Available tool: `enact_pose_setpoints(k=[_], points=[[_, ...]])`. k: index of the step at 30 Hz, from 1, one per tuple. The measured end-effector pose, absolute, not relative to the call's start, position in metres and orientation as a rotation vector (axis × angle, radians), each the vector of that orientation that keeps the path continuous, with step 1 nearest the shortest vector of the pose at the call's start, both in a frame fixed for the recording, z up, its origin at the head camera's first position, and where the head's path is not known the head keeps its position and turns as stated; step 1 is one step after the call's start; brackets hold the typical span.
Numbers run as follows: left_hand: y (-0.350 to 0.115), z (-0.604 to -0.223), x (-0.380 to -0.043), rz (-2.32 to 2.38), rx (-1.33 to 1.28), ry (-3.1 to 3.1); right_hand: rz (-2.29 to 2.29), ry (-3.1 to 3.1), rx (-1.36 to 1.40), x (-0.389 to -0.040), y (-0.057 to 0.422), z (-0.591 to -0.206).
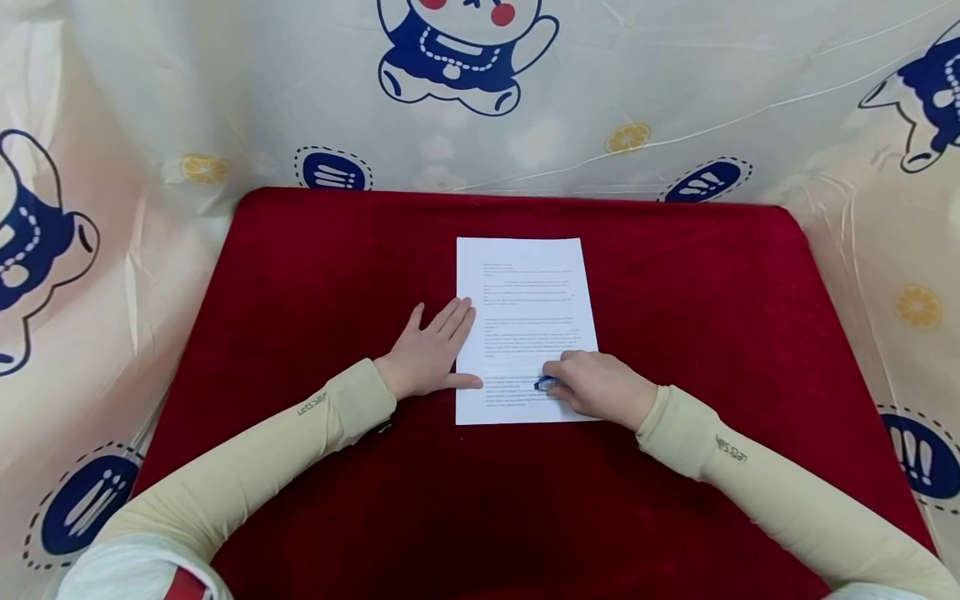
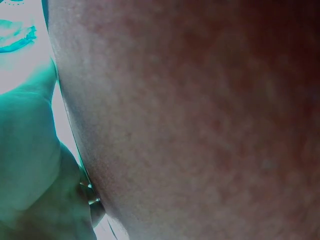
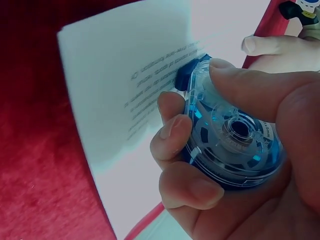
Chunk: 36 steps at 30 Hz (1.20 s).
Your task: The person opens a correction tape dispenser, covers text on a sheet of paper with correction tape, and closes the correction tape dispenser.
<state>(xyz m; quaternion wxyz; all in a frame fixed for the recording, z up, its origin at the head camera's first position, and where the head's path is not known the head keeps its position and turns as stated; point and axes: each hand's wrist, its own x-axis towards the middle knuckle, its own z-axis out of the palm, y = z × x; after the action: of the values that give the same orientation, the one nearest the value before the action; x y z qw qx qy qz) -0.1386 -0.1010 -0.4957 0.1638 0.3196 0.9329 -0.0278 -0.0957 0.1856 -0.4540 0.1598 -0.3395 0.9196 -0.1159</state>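
A printed sheet of paper (image 1: 525, 292) lies flat on the red cloth. My left hand (image 1: 431, 350) rests at its left edge with the fingers straight, the thumb and fingertips on the margin. At the lower right of the page, my right hand (image 1: 603, 387) grips a correction tape dispenser (image 3: 235, 130), clear and blue with a round reel inside. Its blue tip (image 3: 186, 75) is at the printed lines in the right wrist view; whether it touches the paper I cannot tell. Skin fills most of the left wrist view, hiding that hand's work.
The table (image 1: 337, 267) is covered in dark red velvet-like cloth. A pale curtain (image 1: 300, 83) with cartoon bears and orange slices hangs behind it and at both sides. Cream sleeves (image 1: 255, 462) cover both forearms.
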Motion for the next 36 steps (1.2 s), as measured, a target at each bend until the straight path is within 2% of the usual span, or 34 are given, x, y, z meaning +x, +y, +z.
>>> enact_pose_setpoints(k=[36], points=[[-0.102,-0.506,-0.141,-0.075,0.924,2.685,-0.317,2.664,-0.855,-0.093,0.242,-0.451]])
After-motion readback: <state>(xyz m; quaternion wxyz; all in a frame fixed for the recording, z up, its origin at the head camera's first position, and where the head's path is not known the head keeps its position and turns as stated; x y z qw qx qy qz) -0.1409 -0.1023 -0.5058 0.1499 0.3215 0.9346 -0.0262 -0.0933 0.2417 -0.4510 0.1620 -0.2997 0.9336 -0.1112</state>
